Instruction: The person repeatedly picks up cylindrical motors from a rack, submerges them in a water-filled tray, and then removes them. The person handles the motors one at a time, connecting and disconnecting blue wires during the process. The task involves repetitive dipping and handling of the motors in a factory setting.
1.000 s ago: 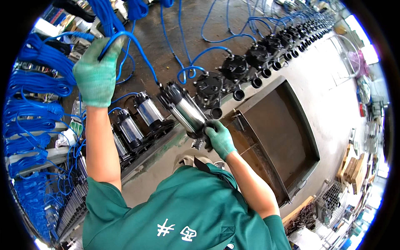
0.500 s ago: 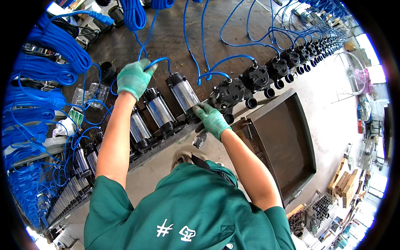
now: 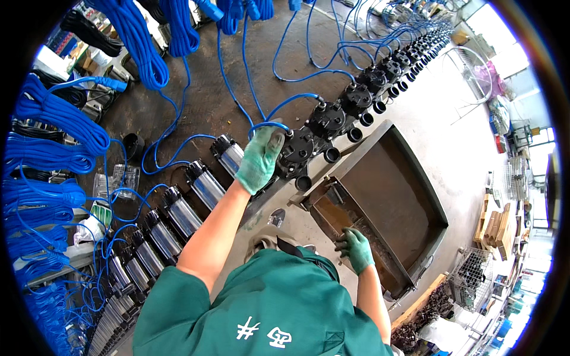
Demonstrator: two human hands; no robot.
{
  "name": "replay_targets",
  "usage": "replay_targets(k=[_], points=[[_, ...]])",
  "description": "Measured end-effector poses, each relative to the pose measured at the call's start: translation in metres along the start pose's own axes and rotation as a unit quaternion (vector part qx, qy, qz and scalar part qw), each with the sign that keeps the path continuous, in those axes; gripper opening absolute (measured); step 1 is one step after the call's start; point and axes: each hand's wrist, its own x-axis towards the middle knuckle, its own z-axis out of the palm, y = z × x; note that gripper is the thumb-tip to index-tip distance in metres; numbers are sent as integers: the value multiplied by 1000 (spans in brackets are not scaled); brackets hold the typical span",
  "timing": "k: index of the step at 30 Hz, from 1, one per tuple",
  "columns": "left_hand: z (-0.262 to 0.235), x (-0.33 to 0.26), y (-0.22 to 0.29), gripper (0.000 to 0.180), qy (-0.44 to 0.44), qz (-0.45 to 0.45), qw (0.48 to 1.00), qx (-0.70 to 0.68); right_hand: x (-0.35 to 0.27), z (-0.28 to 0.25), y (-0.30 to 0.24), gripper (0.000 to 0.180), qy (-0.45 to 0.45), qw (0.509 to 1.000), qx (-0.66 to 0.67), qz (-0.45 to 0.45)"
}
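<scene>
- Over on the far left, coils of blue cable [image 3: 41,118] hang thick, with a row of silver pump bodies [image 3: 178,213] lying side by side on the table [image 3: 237,89].
- Centre: the left hand [image 3: 259,159], gloved green, rests on the black pump head [image 3: 297,153], fingers curled over its blue hose [image 3: 268,124].
- Lower right, the right hand [image 3: 356,248] reaches into the rusty metal tray [image 3: 415,196]; fingers bent, whether they hold anything I cannot tell.
</scene>
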Motion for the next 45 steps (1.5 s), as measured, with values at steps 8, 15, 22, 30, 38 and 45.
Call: replay_targets(k=[8,15,22,30,38,45], points=[[37,24,4,62,-22,-120,972,-199,-42,-42,62,40,92,988,122,21],[81,-67,112,57,-118,-44,982,-140,-37,-31,43,46,10,993,110,-37],[138,-85,134,51,-99,-224,879,-409,-54,-20,35,60,76,969,197,-129],[185,-165,-39,45,-229,-305,923,-54,-107,-122,49,38,314,941,-115,-62],[220,-178,-123,58,-303,-359,857,211,-93,-136,30,41,368,854,-365,-48],[204,-159,-88,47,-377,-399,804,231,-80,-132,27,52,356,838,-414,-7]])
